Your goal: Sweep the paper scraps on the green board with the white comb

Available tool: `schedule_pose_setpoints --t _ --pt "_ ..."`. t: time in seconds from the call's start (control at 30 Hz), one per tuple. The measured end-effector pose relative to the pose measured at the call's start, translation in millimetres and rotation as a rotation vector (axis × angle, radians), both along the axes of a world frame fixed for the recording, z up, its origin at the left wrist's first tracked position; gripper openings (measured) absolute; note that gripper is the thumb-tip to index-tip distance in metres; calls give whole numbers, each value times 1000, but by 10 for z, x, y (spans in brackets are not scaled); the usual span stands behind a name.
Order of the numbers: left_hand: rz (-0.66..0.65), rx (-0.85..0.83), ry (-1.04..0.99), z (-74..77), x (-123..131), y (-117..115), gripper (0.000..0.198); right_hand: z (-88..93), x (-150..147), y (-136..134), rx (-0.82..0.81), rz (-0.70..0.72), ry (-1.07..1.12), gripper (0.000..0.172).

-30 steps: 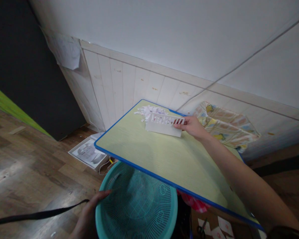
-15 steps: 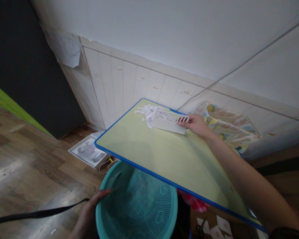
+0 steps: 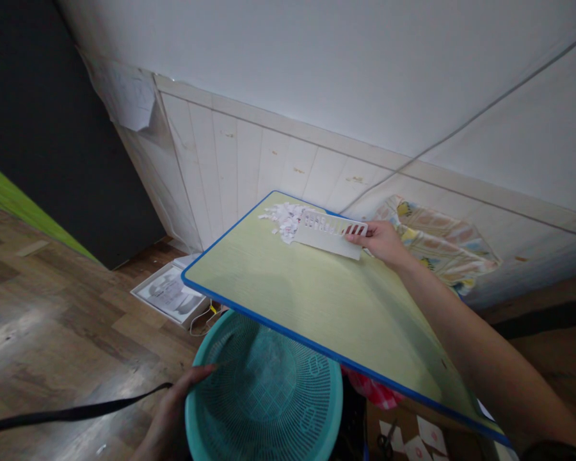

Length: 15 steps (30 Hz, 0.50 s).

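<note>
My right hand (image 3: 384, 242) is closed on the right end of a white slotted plastic strip (image 3: 329, 242). The strip stands tilted on a pale yellow tabletop (image 3: 288, 282) with a blue edge. At the strip's left end lies a heap of small white paper scraps (image 3: 288, 219), partly behind it. Below the table's near edge, my left hand (image 3: 185, 390) grips the left rim of a turquoise plastic basket (image 3: 336, 410). The basket's far rim is hidden under the tabletop.
A white box (image 3: 170, 291) with packaging lies on the wooden floor at left. Patterned cloth (image 3: 441, 240) hangs by the wall (image 3: 249, 144) at right. Scissors (image 3: 386, 442) and white cards (image 3: 431, 434) lie below the table. A black strap (image 3: 77, 413) crosses the lower left.
My right hand and the strip have shifted very slightly to the right. My left hand and the basket stay nearly where they were.
</note>
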<state>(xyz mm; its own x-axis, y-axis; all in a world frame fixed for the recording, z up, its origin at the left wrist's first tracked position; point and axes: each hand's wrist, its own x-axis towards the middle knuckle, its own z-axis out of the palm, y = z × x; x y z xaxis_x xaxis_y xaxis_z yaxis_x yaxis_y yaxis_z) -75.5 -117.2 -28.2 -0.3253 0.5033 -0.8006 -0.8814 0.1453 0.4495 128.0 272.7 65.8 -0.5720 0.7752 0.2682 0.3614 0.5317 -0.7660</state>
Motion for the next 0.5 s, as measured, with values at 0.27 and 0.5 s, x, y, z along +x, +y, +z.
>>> schedule_pose_setpoints --t 0.27,0.5 --pt "4 1 -31 19 -8 8 55 33 105 -73 30 57 -65 38" --pt "-2 0 -21 -25 -39 -10 53 -56 121 -98 -29 -2 0 44"
